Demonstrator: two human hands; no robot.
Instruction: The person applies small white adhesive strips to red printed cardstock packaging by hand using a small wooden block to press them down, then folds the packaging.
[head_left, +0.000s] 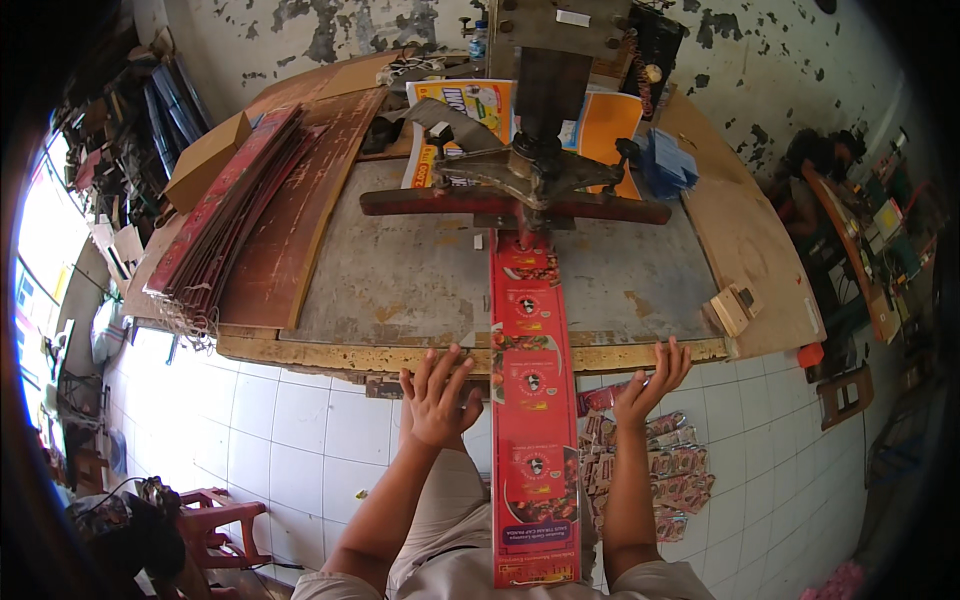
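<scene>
A long strip of red printed packaging (533,400) runs from under the press (540,180) over the table's front edge and down to my lap. My left hand (437,398) is to the left of the strip, by the wooden front edge, with its fingers spread and nothing held. On the other side, my right hand (648,385) has its fingers stretched up at the same edge, also without a grip. A small red packet (600,398) shows just left of my right hand; whether they touch I cannot tell. The strip's far end is hidden beneath the press head.
A stack of long red strips (225,215) lies on the left board beside a cardboard box (207,160). At the right edge sits a small wooden block (735,307). Many packets (655,470) are piled on the tiled floor. A red stool (222,525) stands lower left.
</scene>
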